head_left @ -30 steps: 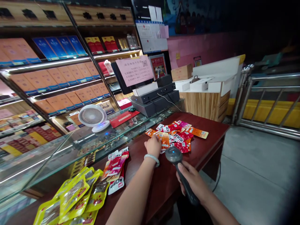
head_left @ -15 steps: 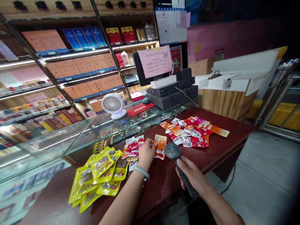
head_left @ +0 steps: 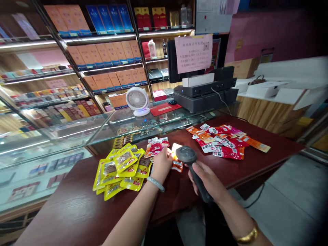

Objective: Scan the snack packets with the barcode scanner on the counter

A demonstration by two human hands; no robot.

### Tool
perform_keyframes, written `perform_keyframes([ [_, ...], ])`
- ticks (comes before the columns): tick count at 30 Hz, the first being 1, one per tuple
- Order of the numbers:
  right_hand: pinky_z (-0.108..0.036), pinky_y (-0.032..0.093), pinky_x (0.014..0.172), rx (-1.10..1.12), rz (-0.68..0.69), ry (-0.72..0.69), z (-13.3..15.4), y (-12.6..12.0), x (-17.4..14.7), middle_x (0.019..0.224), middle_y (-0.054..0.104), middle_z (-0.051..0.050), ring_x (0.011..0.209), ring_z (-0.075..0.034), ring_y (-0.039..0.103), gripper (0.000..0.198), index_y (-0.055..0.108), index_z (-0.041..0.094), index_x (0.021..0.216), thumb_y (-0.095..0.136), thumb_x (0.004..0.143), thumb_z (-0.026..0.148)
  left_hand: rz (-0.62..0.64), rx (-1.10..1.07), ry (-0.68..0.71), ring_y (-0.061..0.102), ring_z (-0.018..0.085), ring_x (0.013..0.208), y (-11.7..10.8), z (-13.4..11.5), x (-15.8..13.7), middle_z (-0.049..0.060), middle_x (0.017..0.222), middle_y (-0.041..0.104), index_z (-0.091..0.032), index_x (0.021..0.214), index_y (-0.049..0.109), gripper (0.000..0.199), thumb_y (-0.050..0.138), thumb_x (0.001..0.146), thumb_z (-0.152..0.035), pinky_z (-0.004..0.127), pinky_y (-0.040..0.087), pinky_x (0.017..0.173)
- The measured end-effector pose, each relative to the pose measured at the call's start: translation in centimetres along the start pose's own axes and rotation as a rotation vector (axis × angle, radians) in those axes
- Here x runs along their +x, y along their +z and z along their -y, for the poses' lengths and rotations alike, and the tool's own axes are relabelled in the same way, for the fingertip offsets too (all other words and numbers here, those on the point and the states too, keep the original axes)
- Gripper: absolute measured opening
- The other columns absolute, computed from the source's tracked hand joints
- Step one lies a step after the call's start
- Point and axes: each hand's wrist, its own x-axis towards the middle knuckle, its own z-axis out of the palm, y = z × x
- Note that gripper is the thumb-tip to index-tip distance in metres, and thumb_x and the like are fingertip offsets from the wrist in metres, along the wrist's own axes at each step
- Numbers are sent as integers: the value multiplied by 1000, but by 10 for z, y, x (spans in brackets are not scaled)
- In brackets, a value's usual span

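Note:
My right hand (head_left: 205, 179) is wrapped round the grip of a dark grey barcode scanner (head_left: 186, 155). The scanner's head hangs over an orange snack packet (head_left: 177, 166), whose upper end is lit bright by its light. Part of that packet is hidden under the scanner. My left hand (head_left: 163, 164) pinches the packet's left edge. Just behind and left of this hand lies a small group of red and white snack packets (head_left: 156, 147). Farther left is a heap of yellow snack packets (head_left: 123, 167) with clear windows.
A spread of red and orange packets (head_left: 222, 140) lies on the right of the dark red table (head_left: 77, 205). Behind stand a glass counter (head_left: 102, 128), a white fan (head_left: 137, 99) and a black cash register (head_left: 205, 97). Shelves of boxes (head_left: 107, 54) line the back.
The scanner has moved over the orange packet, and its light now falls on it. My left hand keeps its pinch on the packet. The camera view has shifted and levelled.

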Motion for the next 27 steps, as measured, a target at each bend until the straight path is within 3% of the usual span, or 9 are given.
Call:
perform_keyframes([
  [7,-18,39,35,29,-9,20,-2,0,2,60,52,7,36,-7,49,45,47,20,87,54,85,64,13,15,-26,64,15,72,-5,4,-1,-2,77,69,-23,91,60,14,59,86,-36,24,36,65],
  [14,-17,38,33,19,-48,40,6,-14,20,58,53,8,35,-7,49,47,51,19,95,53,84,65,-43,314,-94,66,21,82,-41,12,30,2,86,72,-25,105,58,27,52,89,-46,28,39,68],
  [17,-18,38,33,34,-27,47,12,-17,33,58,53,8,34,-7,49,51,52,19,98,53,82,67,5,466,-128,66,27,89,-52,25,43,5,92,72,-24,106,58,29,52,87,-45,33,41,74],
  [19,-19,38,33,34,-16,56,15,-19,40,57,53,9,34,-8,49,53,53,18,98,54,81,69,-34,581,-87,62,31,98,-54,31,49,9,99,70,-21,108,59,33,57,83,-44,37,42,82],
  [23,-18,37,32,40,-17,70,15,-27,47,57,54,9,33,-7,49,53,51,19,93,56,79,69,-213,628,71,53,32,113,-38,17,63,13,118,63,-19,118,57,42,59,82,-42,40,38,96],
  [27,-17,36,32,80,-49,48,13,-45,48,56,52,9,33,-6,48,49,50,19,90,56,81,68,-58,481,158,54,29,112,4,-25,97,9,118,65,-26,110,66,37,56,85,-51,39,39,96],
])
